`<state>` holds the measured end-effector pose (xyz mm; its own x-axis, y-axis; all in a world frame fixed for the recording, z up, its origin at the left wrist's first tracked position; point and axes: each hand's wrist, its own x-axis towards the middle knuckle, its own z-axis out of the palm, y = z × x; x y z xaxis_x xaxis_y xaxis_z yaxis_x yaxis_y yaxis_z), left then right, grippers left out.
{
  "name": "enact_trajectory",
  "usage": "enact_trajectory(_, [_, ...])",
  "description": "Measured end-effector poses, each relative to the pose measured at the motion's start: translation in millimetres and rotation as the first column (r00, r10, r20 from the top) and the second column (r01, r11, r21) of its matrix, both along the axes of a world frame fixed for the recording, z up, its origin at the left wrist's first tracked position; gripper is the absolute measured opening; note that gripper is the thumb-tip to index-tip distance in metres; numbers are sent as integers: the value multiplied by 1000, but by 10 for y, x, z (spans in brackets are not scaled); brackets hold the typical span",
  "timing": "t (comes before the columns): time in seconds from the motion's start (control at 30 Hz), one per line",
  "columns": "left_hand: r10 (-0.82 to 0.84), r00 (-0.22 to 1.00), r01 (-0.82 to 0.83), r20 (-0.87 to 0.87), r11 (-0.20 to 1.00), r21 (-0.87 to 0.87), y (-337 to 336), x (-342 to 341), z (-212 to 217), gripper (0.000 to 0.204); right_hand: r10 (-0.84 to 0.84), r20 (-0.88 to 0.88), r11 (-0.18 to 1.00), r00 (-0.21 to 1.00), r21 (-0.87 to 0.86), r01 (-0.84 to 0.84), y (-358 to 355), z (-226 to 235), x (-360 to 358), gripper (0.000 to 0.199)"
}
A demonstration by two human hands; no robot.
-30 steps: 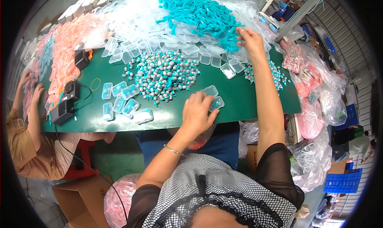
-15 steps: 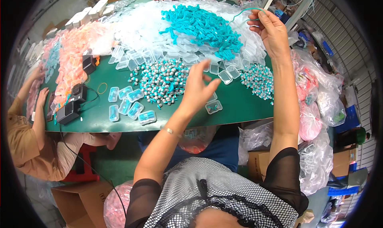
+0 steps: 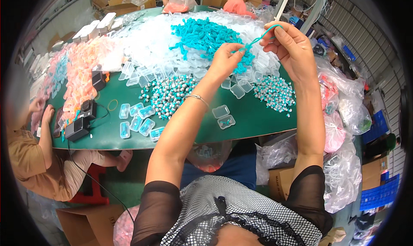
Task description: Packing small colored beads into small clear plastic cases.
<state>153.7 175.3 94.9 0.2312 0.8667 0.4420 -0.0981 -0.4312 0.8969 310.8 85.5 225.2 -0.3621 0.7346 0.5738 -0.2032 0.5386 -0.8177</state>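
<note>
A teal cord (image 3: pixel 258 39) is stretched between my two raised hands, looped at its upper end. My left hand (image 3: pixel 228 59) pinches its lower end at the edge of a heap of teal cords (image 3: pixel 202 36). My right hand (image 3: pixel 293 47) has the looped end between thumb and fingers. Below them, piles of small grey-and-teal pieces (image 3: pixel 167 94) and smaller white-and-teal pieces (image 3: pixel 275 94) lie on the green table (image 3: pixel 254 117). An opened clear plastic case (image 3: pixel 226 121) with small teal pieces inside sits nearer me.
Several closed cases (image 3: pixel 146 112) with teal contents stand left of my forearm. Empty clear cases (image 3: pixel 142 46) cover the table's back. Black boxes (image 3: pixel 77 128) with a cable and orange packets (image 3: pixel 81 69) lie farther left. A co-worker's hand (image 3: pixel 48 115) rests there; bags (image 3: pixel 340 173) crowd the right.
My left hand has moved up and away to the cord and now pinches it. My right hand has lowered slightly, still with the cord. People's arms now show at the table's far side.
</note>
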Motion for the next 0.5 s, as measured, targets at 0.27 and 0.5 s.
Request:
enact_trajectory(0.27, [-280,872,320,402,947,-33,-103,-302,363,17,-253,116,967,961,-6,255,348,-283,179,26])
enact_trajectory(0.5, [-175,912,162,371,985,66,-451,-331,420,22,-185,197,954,963,-200,224,310,-843,-262,34])
